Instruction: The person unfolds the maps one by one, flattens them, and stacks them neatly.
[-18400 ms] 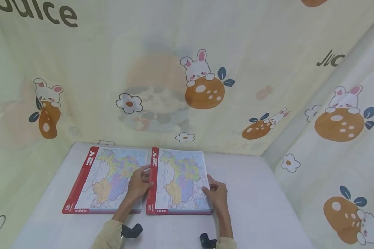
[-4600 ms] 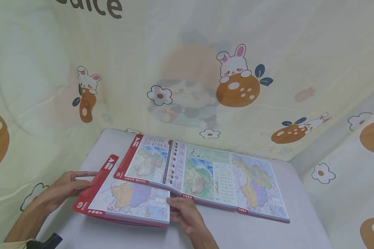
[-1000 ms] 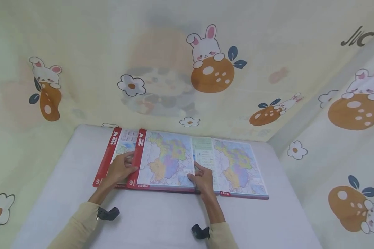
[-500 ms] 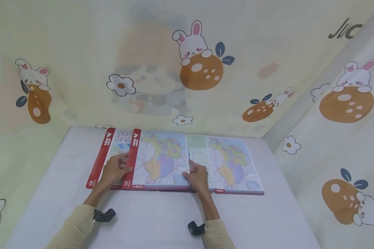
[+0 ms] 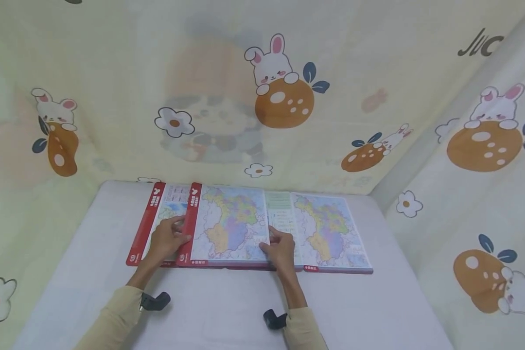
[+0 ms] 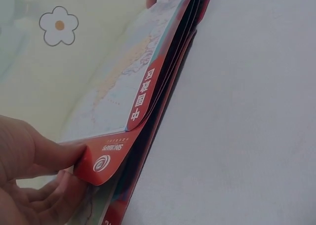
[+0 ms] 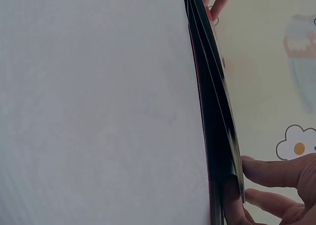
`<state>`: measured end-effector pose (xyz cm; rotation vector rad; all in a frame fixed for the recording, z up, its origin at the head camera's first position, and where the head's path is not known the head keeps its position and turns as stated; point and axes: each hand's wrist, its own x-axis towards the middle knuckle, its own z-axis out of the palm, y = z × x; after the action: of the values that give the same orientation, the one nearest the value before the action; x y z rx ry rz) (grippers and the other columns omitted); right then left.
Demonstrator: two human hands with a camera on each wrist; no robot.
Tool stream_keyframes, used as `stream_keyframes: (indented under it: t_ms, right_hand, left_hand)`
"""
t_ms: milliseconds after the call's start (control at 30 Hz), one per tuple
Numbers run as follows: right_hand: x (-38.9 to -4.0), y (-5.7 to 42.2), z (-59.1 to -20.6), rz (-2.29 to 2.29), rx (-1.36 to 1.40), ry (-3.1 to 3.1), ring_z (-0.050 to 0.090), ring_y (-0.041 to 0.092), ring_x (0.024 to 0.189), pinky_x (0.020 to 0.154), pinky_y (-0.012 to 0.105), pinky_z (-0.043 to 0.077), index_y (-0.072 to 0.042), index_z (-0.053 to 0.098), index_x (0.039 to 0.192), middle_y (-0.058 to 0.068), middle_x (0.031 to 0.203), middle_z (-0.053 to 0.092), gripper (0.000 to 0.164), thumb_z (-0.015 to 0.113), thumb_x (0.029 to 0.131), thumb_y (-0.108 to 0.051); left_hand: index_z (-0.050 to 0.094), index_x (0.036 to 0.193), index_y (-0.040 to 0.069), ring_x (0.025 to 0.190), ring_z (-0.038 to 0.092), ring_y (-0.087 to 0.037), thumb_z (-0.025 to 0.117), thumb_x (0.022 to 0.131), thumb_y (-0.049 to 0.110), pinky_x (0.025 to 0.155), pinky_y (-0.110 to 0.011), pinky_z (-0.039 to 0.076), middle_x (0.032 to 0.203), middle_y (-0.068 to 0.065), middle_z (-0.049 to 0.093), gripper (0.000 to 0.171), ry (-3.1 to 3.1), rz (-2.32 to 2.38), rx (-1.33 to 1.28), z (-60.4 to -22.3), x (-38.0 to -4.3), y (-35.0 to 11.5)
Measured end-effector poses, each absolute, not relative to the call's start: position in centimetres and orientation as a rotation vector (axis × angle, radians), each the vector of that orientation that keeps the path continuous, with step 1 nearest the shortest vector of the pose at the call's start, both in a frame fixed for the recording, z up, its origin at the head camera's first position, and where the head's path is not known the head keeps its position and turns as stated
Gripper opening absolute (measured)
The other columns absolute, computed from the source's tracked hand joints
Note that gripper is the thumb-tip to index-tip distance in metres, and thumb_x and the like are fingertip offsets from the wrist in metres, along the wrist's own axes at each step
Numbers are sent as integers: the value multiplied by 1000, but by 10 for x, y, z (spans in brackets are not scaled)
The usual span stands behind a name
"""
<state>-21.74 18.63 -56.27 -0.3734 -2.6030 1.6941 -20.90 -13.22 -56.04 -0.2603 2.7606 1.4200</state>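
In the head view a folded map (image 5: 232, 226) with a red left strip is held level between both hands, over other map sheets on the table. My left hand (image 5: 165, 238) pinches its red left edge; in the left wrist view the thumb (image 6: 64, 156) lies on top of the red corner and the fingers are beneath. My right hand (image 5: 281, 250) pinches the right edge, thumb above. A dark gap shows under the held map in the right wrist view. Below it, a red-stripped map (image 5: 142, 233) sticks out at left and another map panel (image 5: 321, 233) at right.
The white table (image 5: 227, 306) extends in front of the maps. A cream curtain (image 5: 127, 121) printed with rabbits and oranges hangs behind and on both sides. Dark wrist cameras (image 5: 155, 301) sit on both wrists.
Several seconds ago the held map was tilted at the front left; it is now level over the middle of the lower sheets. In the last second the hands and maps barely move.
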Motion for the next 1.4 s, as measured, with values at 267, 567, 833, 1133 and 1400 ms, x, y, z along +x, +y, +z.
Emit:
stream_keyframes:
  t_ms: [267, 567, 833, 1133, 1400]
  right_hand:
    - [-215, 181, -563, 1703, -413, -2558, 77, 31, 98, 85, 35, 65, -3, 67, 146, 24, 119, 71, 62, 83, 87, 5]
    - [-216, 182, -566, 1596, -447, -2564, 67, 31, 106, 98, 44, 57, -10, 72, 141, 19, 120, 74, 64, 88, 81, 4]
    - [-217, 185, -566, 1620, -474, -2582, 65, 20, 88, 76, 25, 53, -15, 73, 141, 15, 109, 72, 66, 90, 80, 2]
    - [-219, 187, -562, 1747, -461, -2526, 66, 20, 90, 77, 23, 56, -14, 72, 143, 15, 113, 69, 63, 84, 85, 7]
    - [-217, 191, -556, 1796, -456, -2488, 66, 19, 88, 74, 20, 57, -12, 72, 142, 18, 114, 68, 60, 82, 87, 9]
  left_hand:
    - [55, 157, 1, 115, 76, -47, 82, 96, 15, 88, -53, 67, 139, -30, 71, 68, 2831, 1366, -260, -563, -209, -131]
    - [53, 160, 3, 118, 75, -48, 80, 96, 14, 89, -54, 66, 139, -30, 71, 70, 2816, 1377, -268, -563, -208, -129]
    - [52, 160, 2, 117, 74, -47, 80, 97, 11, 90, -54, 66, 138, -30, 71, 69, 2802, 1406, -255, -566, -205, -132]
    - [53, 159, 1, 118, 74, -47, 78, 98, 10, 93, -55, 66, 139, -30, 70, 67, 2804, 1437, -222, -561, -208, -133]
    - [52, 158, -1, 117, 74, -48, 76, 99, 7, 93, -55, 65, 136, -32, 71, 64, 2775, 1465, -212, -562, -211, -133]
